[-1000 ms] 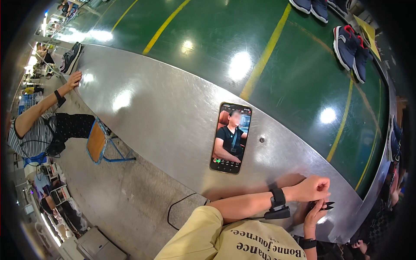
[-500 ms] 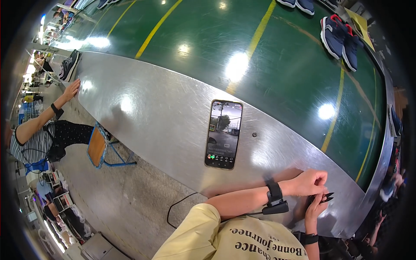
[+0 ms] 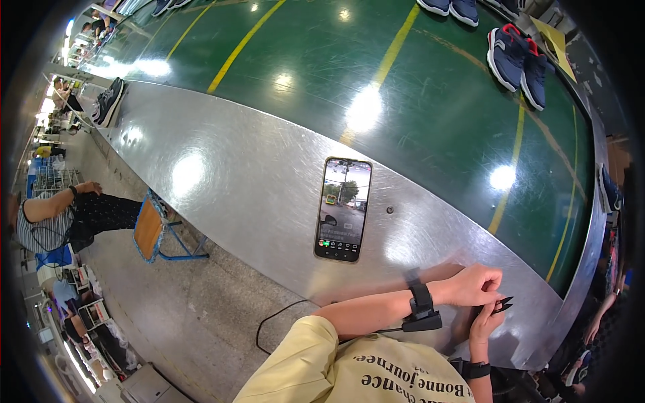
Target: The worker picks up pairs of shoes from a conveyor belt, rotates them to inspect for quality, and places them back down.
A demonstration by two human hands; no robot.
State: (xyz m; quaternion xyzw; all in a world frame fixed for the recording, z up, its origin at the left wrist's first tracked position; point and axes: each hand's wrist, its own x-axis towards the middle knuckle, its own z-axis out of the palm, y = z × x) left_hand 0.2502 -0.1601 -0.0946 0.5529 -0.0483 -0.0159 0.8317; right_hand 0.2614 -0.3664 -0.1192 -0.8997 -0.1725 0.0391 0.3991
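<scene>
Near the lower right of the metal table edge, my two hands are close together. My left hand (image 3: 472,285) is curled, its fingertips pressed together just above the right hand; what they pinch, if anything, cannot be made out. My right hand (image 3: 485,322) is closed round small black thread snips (image 3: 504,305), whose pointed blades stick out to the right. Most of the snips' body is hidden by the fingers. To the left of my hands, a smartphone (image 3: 343,209) lies face up on the metal surface, showing a street scene on its lit screen.
Beyond the metal table (image 3: 255,181) runs a green conveyor belt (image 3: 302,74) with yellow lines. Navy shoes (image 3: 517,64) stand on it at the far right. At the left are a single dark shoe (image 3: 107,102), a stool (image 3: 150,227) and a seated co-worker (image 3: 54,218). A black cable (image 3: 261,329) hangs beside me.
The co-worker at left has drawn a hand back from the table to the lap. The shoes on the belt sit slightly further left in view. My hands hold nearly the same pose.
</scene>
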